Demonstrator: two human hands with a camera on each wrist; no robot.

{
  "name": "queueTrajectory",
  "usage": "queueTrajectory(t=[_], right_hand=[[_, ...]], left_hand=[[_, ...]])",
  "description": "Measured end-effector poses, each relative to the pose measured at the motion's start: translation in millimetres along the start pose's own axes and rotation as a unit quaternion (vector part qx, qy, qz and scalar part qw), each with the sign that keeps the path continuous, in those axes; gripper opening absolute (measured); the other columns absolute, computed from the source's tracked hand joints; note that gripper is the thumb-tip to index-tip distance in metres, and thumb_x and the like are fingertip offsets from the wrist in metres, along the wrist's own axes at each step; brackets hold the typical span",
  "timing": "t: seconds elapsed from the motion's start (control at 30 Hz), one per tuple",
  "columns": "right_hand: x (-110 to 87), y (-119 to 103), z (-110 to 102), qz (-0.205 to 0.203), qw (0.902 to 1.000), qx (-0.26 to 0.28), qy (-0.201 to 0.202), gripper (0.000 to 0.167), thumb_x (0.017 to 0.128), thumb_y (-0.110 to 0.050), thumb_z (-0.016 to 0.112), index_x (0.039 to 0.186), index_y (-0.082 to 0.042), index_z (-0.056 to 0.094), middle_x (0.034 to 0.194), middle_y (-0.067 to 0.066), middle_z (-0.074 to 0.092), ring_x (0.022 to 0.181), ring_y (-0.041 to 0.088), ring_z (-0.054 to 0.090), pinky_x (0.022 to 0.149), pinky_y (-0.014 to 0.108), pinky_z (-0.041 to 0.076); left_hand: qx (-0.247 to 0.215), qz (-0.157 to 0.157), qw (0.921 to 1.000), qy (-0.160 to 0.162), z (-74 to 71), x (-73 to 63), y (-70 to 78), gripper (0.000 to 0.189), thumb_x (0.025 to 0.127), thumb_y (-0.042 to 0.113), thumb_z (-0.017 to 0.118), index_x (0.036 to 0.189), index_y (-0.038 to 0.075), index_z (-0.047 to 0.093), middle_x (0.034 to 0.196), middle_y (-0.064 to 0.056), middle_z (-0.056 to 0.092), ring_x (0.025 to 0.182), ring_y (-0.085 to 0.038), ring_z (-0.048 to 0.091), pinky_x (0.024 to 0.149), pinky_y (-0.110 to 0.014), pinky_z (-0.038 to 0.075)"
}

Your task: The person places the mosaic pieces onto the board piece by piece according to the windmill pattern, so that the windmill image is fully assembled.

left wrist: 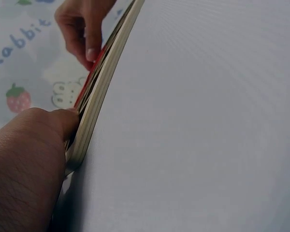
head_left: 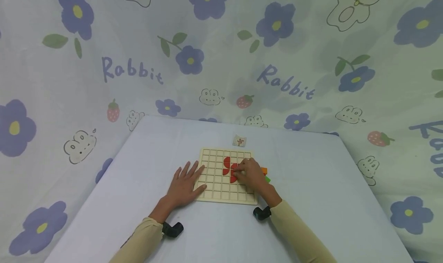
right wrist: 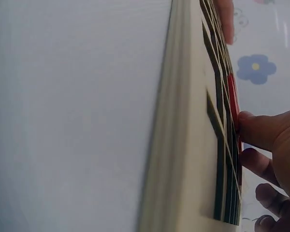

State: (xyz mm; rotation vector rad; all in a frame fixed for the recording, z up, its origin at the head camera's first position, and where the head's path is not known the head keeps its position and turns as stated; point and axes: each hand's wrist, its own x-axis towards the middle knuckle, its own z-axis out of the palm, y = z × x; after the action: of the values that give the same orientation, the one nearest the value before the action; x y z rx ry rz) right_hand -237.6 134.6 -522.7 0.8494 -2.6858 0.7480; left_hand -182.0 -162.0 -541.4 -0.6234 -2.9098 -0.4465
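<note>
A square, light wooden grid board [head_left: 212,193] lies on the table. Several red pieces with curved edges [head_left: 226,162] sit in the grid's middle and upper right cells. My left hand [head_left: 184,186] lies flat with spread fingers at the board's left edge; its thumb [left wrist: 65,121] rests on the rim. Over the board, my right hand [head_left: 252,175] has thumb and forefinger brought together on a red quarter-round piece [head_left: 233,177], which its fingertips partly cover. In the right wrist view the thumb [right wrist: 256,128] touches red at the board's surface, with the other fingers bent.
Orange pieces [head_left: 264,170] and a green piece [head_left: 267,179] lie just right of the board, partly behind the right hand. Beyond the board's far edge is a small card [head_left: 239,140] with a printed pattern. A patterned curtain [head_left: 221,78] hangs behind the white table [head_left: 304,170].
</note>
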Motion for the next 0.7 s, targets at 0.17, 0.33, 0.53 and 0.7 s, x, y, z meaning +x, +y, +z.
queueTrajectory(t=[0.17,0.33,0.53,0.7], right_hand=[[-0.9,-0.2,-0.6,-0.013,0.9999,0.001,-0.002,0.013,0.085,-0.023,0.080,0.094,-0.015,0.081,0.083,-0.005,0.064,0.077,0.013,0.050,0.068,0.031,0.040],[-4.4,-1.4,-2.5,-0.009,0.9992,-0.014,-0.036,0.026,0.077,-0.038,0.085,0.094,-0.020,0.080,0.085,-0.008,0.060,0.078,0.012,0.044,0.068,0.030,0.038],[-6.2,-5.2,-3.6,-0.020,0.9991,-0.016,-0.033,0.020,0.074,-0.040,0.086,0.084,-0.023,0.081,0.084,-0.007,0.057,0.078,0.011,0.040,0.066,0.030,0.035],[-6.9,-7.8,-4.2,-0.027,0.9986,-0.036,-0.028,0.016,0.077,-0.039,0.084,0.085,-0.025,0.081,0.082,-0.011,0.057,0.075,0.010,0.040,0.066,0.029,0.035]], left_hand=[[-0.002,0.000,1.0000,0.003,-1.5,-0.8,1.9,0.073,0.096,0.057,0.049,0.155,0.015,0.034,0.160,-0.012,0.025,0.146,-0.038,0.016,0.112,-0.060,0.013],[-0.012,0.003,0.9999,0.008,-0.1,-2.6,2.5,0.073,0.097,0.057,0.049,0.154,0.015,0.035,0.159,-0.014,0.027,0.146,-0.040,0.017,0.112,-0.061,0.013],[-0.009,0.002,0.9999,0.011,1.2,-1.7,0.1,0.073,0.096,0.057,0.049,0.154,0.015,0.035,0.159,-0.013,0.026,0.146,-0.039,0.017,0.112,-0.060,0.012],[-0.003,0.000,1.0000,0.003,-0.2,-0.9,-0.2,0.074,0.096,0.057,0.049,0.155,0.016,0.033,0.160,-0.011,0.024,0.147,-0.038,0.015,0.113,-0.060,0.012]])
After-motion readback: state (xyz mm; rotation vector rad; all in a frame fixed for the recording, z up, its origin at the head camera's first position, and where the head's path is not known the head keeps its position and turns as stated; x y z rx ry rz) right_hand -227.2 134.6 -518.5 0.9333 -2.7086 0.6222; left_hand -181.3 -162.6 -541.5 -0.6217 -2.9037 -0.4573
